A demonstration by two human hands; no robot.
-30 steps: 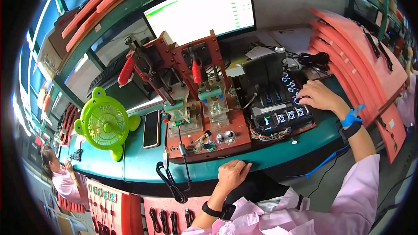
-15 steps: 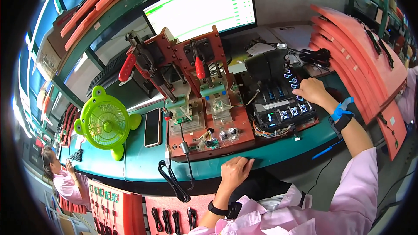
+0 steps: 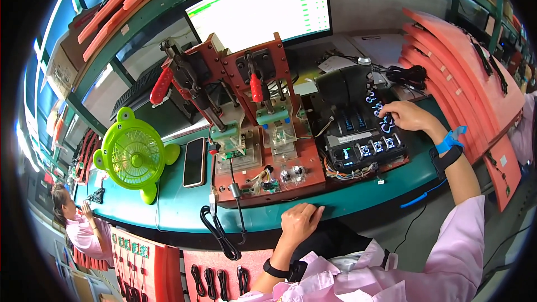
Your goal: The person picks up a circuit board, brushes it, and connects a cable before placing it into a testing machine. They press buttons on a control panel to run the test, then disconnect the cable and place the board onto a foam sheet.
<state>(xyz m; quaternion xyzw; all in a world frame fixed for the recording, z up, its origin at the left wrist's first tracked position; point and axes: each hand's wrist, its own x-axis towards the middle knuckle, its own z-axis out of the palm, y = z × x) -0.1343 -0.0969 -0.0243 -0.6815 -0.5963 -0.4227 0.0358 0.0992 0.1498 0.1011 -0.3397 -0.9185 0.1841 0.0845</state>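
My right hand [image 3: 413,116] is over the right side of a black control panel [image 3: 353,138]. Its fingertips meet at one of the lit switches [image 3: 386,125], which they partly cover. My left hand [image 3: 300,221] rests at the front edge of the green table, fingers curled in a loose fist with nothing visible in them. Just beyond it stands a red test fixture [image 3: 263,190] with two red-handled toggle clamps [image 3: 256,87]. A green circuit board [image 3: 235,148] sits under the left clamp, with a black cable [image 3: 221,235] hanging from the fixture's front.
A green frog-shaped fan [image 3: 135,156] and a phone [image 3: 194,162] stand left of the fixture. Behind is a lit monitor [image 3: 263,8]. Stacked pink foam sheets [image 3: 447,78] rise at the right. Foam with coiled cables [image 3: 210,282] lies low left; another person [image 3: 84,223] sits beyond.
My right hand has shifted slightly, its fingers now reaching out more toward the switches instead of being bunched. My left hand stays at the table edge.
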